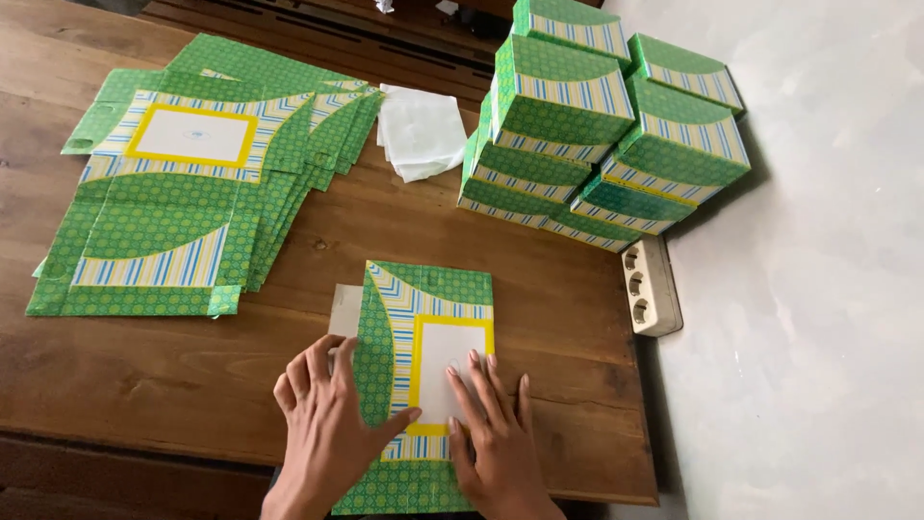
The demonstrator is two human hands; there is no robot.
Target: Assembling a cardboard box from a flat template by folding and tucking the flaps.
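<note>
1. Nearest the camera, the left hand [325, 424] and right hand [493, 433] both lie palm-down on a flat green patterned box blank [423, 385] at the near edge of the wooden table [173, 385]. Neither hand grips anything: the fingers are spread and pressing. The left thumb reaches across the folded left panel, and the right fingertips rest on the blank's white window with its yellow frame.
2. That blank appears partly folded (1 side flap turned over, a grey cardboard edge [345, 310] showing beside it), so I judge this box only begun.
3. Further left, a fanned stack of unfolded blanks [173, 193] lies flat, which looks like the work left to do.
4. Beyond the middle, a small pile of white sheets [421, 130] sits on the table.
5. Far right, a stack of finished green boxes [597, 125] stands several high, the part done, beside a white power strip [651, 287].
</note>
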